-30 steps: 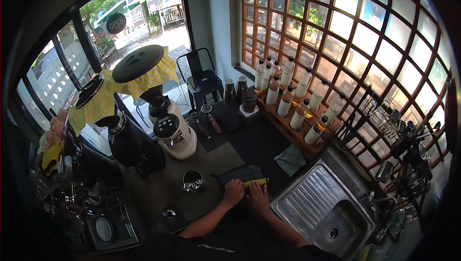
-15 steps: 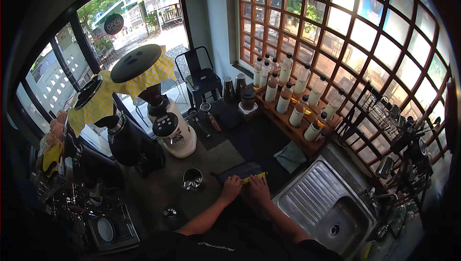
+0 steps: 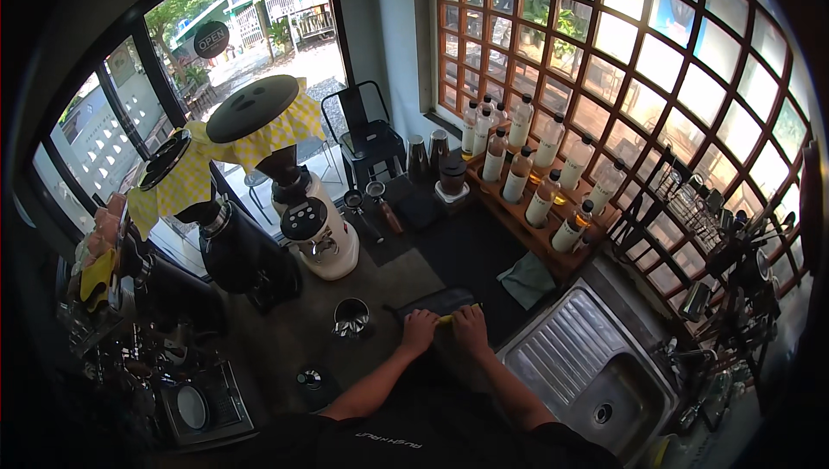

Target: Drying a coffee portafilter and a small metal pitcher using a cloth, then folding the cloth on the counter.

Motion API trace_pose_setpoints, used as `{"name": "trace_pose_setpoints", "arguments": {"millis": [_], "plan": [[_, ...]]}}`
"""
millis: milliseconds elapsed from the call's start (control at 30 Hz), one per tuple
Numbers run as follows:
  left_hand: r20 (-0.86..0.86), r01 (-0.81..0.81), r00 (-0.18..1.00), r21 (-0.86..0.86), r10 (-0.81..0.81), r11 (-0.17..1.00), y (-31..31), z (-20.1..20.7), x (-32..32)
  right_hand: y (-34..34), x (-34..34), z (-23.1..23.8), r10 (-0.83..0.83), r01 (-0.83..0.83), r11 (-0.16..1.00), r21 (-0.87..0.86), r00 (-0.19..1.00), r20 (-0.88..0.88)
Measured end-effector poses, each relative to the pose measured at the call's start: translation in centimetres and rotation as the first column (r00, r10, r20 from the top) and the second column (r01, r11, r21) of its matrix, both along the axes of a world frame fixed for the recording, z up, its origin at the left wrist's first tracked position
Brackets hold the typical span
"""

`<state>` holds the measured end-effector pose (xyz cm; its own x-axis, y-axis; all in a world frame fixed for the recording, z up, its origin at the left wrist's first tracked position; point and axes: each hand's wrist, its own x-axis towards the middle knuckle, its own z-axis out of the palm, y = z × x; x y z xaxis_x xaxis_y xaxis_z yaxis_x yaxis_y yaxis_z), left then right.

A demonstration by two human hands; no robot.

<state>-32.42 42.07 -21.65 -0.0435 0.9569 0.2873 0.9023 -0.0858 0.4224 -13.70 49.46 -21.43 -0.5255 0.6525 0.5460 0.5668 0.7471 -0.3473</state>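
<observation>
Both my hands are at the counter's front edge, over a dark folded mat (image 3: 447, 300). A narrow yellow strip, which looks like a folded cloth (image 3: 446, 320), runs between them. My left hand (image 3: 420, 332) is closed on its left end, fingers curled down. My right hand (image 3: 470, 329) grips the other end, and a bit of yellow shows past its fingers. Most of the cloth is hidden under my hands. Left of them stands a steel cup (image 3: 351, 312) with a shiny fluted piece in its mouth.
A white coffee grinder (image 3: 328, 244) and a black grinder (image 3: 246, 257) stand at left. Two portafilters (image 3: 376, 190) lie farther back. A wooden rack (image 3: 518, 217) of labelled bottles lines the window. Right of me are a green cloth (image 3: 527, 280) and a steel sink (image 3: 553, 348).
The whole view has shifted slightly. My right hand has closed further over the yellow cloth, covering more of it. Both hands stay close together at the mat.
</observation>
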Motion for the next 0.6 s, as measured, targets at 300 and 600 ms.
{"name": "trace_pose_setpoints", "arguments": {"millis": [300,600], "plan": [[0.423,-0.072,0.897,-0.147,0.129,0.987,1.7,0.3,-0.8,1.0,-0.7,-0.9,-0.005,0.003,1.000,-0.028,0.997,-0.083],[0.623,-0.068,0.751,-0.254,0.218,0.965,4.3,-2.9,-3.3,0.1,-0.5,0.5,0.019,-0.026,0.999,-0.037,0.985,-0.173]]}}
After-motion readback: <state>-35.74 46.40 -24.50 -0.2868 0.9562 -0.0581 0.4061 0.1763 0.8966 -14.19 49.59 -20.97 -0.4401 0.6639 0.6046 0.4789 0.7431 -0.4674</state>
